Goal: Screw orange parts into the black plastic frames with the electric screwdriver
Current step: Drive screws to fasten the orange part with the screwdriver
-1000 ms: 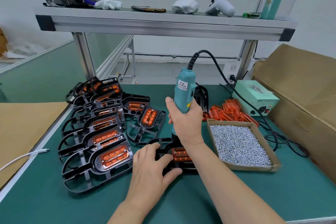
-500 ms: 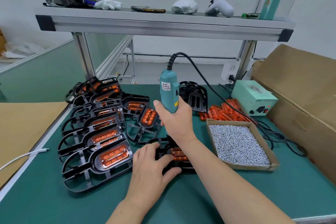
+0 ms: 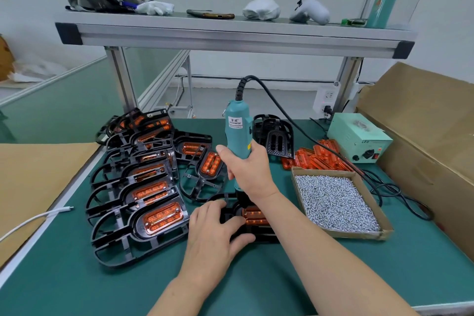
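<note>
Presently, our right grip (image 3: 247,174) wraps the upright electric screwdriver (image 3: 237,133), nose pointing down at the orange part (image 3: 254,215) directly beneath, seated in the black frame (image 3: 264,236) our left grip (image 3: 215,233) presses flat-fingered onto the bench (image 3: 77,287).

Right hand (image 3: 250,174) grips the screwdriver (image 3: 238,133) upright over the frame (image 3: 238,215); left hand (image 3: 214,232) presses the frame on the bench (image 3: 295,272).
</note>
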{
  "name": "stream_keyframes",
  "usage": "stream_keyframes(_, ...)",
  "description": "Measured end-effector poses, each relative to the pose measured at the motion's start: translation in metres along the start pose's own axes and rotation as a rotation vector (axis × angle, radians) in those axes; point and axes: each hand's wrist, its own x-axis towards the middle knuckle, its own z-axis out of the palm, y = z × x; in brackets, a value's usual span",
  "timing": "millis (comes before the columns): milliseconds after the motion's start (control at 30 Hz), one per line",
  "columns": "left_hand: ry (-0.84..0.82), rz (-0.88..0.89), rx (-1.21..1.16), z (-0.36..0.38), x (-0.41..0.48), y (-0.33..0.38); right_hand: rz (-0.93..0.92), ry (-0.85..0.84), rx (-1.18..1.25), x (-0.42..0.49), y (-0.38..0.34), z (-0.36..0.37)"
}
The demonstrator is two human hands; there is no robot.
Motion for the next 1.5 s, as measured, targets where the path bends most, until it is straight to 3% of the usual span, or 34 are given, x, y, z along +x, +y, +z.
stream_keyframes(133,0.011,0.001,-0.01,0.0,-0.001,-0.002,-0.027,-0.016,0.018,-0.008,-0.004,0.0)
stream_keyframes(267,0.006,0.004,-0.031,0.002,-0.001,-0.003,-0.094,0.091,0.182,-0.006,-0.025,-0.02)
stream_keyframes(367,-0.017,0.005,-0.009,0.004,-0.002,-0.005,-0.049,0.372,0.352,0.01,-0.039,-0.05)
stream_keyframes(500,-0.05,-0.006,0.029,0.006,-0.003,-0.006,0.14,0.762,0.49,0.015,-0.025,-0.101)
stream_keyframes(667,-0.038,-0.011,0.011,0.007,-0.004,-0.004,0.313,0.99,0.585,-0.002,0.014,-0.14)
stream_keyframes(967,-0.03,0.009,-0.089,0.006,-0.007,-0.005,0.593,1.025,0.527,-0.023,0.039,-0.159)
stream_keyframes(1100,0.108,0.049,-0.018,0.002,0.003,-0.005,0.555,1.013,0.776,-0.029,0.037,-0.168)
stream_keyframes(1133,0.166,0.037,0.009,0.0,0.011,-0.006,0.549,0.992,0.713,-0.032,0.032,-0.168)
stream_keyframes(1200,0.278,-0.015,0.08,-0.007,0.034,-0.009,0.637,0.939,0.384,-0.041,0.028,-0.165)
stream_keyframes(1333,0.343,-0.227,0.17,-0.02,0.088,-0.022,0.61,0.819,0.246,-0.057,0.023,-0.154)
stream_keyframes(1433,0.245,-0.371,0.239,-0.022,0.116,-0.035,0.493,0.807,0.539,-0.068,0.022,-0.143)
stream_keyframes(1500,0.206,-0.409,0.3,-0.02,0.127,-0.043,0.415,0.885,0.586,-0.068,0.018,-0.137)
